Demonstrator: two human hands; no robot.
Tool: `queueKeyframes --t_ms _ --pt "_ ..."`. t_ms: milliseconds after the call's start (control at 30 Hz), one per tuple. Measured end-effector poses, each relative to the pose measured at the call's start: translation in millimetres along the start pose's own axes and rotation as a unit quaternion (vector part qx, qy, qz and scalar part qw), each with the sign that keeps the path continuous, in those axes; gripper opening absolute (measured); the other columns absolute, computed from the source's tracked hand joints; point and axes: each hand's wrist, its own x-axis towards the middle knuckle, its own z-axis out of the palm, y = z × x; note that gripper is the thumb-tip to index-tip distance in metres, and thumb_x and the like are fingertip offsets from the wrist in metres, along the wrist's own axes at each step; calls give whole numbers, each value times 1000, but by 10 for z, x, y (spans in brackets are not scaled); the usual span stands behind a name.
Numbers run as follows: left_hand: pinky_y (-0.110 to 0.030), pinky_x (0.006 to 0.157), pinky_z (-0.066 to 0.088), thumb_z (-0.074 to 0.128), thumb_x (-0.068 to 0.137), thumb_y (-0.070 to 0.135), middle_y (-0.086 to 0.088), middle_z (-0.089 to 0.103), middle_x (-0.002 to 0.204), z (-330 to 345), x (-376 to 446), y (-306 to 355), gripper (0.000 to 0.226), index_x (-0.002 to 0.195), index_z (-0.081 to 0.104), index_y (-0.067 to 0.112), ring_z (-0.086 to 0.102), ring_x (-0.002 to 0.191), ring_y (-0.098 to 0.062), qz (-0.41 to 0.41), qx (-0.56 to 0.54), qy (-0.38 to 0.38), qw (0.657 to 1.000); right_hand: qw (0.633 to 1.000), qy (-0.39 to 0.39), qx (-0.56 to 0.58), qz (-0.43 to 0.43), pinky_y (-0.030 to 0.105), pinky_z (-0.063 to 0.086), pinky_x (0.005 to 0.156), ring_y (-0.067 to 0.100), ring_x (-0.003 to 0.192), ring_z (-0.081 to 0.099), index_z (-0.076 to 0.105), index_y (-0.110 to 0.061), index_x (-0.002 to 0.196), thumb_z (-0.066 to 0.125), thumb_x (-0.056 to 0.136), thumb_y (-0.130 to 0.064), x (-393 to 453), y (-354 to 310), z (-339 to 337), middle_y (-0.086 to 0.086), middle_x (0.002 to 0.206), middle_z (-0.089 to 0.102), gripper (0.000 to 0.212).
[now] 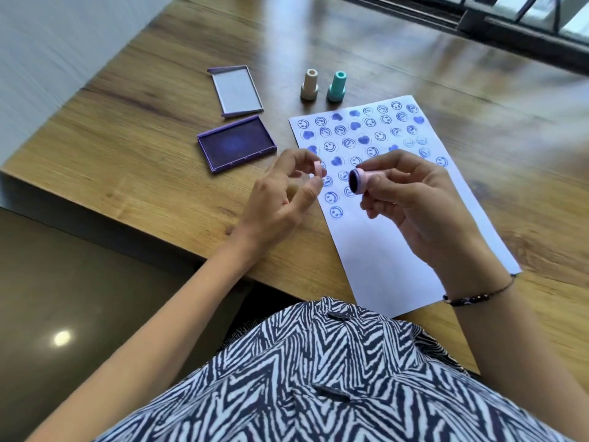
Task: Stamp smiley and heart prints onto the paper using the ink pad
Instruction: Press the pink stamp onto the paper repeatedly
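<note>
Wooden table; right grip holds pink stamp; left grip pinches its cap.

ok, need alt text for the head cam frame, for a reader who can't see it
Over a wooden table, the right hand holds a pink stamp, inked face sideways, while the left hand pinches its small pink cap. Beneath lies a paper covered in blue smiley and heart prints; an open ink pad, its lid, and beige and teal stamps sit beyond.
</note>
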Motion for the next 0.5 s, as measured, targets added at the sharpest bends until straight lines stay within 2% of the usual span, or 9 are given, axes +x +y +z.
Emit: queueKeyframes --t_ms 67,133,200,300,400,500 --pt "-29 85 48 53 83 20 -9 62 100 35 -16 57 20 103 53 16 60 89 -17 -20 -78 14 997 999 -5 38 3 18 47 49 13 50 58 66 -11 80 60 82 4 -1 -7 54 0 59 66 17" --pt "-17 81 48 55 84 15 -2 62 94 73 -19 94 16 100 56 15 59 85 -5 -20 -138 11 990 999 -2 35 -14 19 47 50 13 51 59 66 -12 79 59 83 5 -1 -12 115 1 61 66 19" --pt "-13 80 47 55 84 11 3 62 91 91 -9 122 14 97 57 18 59 84 0 -16 -176 3 984 999 6 14 -41 20 47 50 14 52 58 66 -15 78 62 82 3 -7 -19 161 2 61 64 18" --pt "-15 82 48 57 85 8 1 64 93 78 13 149 16 100 58 14 61 87 -2 -21 -194 1 981 997 15 -10 -73 21 47 51 14 52 58 65 -17 77 67 79 -4 -4 -44 185 -5 56 64 13" --pt "-16 83 49 58 85 3 1 64 93 58 37 178 19 102 58 10 61 87 -3 -18 -179 -2 984 996 20 -25 -89 20 47 50 13 52 59 65 -17 77 68 72 -13 1 -75 187 -6 54 65 7" --pt "-17 83 50 58 84 0 1 64 92 43 53 197 21 103 58 10 62 86 -5 -14 -163 -5 986 994 20 -36 -98 20 47 49 12 51 59 65 -17 78 70 73 -15 -2 -79 193 -6 54 65 7"
